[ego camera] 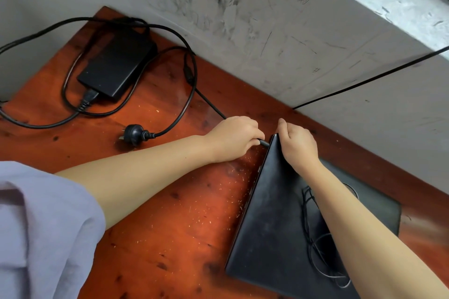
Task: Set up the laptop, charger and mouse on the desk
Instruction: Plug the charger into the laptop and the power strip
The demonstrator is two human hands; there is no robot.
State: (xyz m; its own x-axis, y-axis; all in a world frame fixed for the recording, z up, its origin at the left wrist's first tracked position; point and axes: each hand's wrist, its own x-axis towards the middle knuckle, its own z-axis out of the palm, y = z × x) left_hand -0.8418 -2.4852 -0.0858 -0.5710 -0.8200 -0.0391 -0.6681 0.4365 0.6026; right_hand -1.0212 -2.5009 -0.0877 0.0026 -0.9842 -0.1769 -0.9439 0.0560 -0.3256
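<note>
I see the closed laptop (274, 213) flat on the desk (170, 213), near the wall (267, 31). My left hand (233, 138) pinches the charger plug (264, 143) at the laptop's far corner. My right hand (297, 145) grips that corner. The charger (116, 65) lies far left, cable looped around it.

1. Charger (116, 65) on counter (170, 201), far left corner, by wall (291, 31).
2. Plug (133, 132) on counter, in front of charger.
3. Laptop (274, 221) right, closed, on mat (379, 204).
4. Thin cord (313, 245) coiled on laptop lid.
5. Both hands at laptop's far corner: left hand (233, 138) left of it, right hand (298, 143) on it.
</note>
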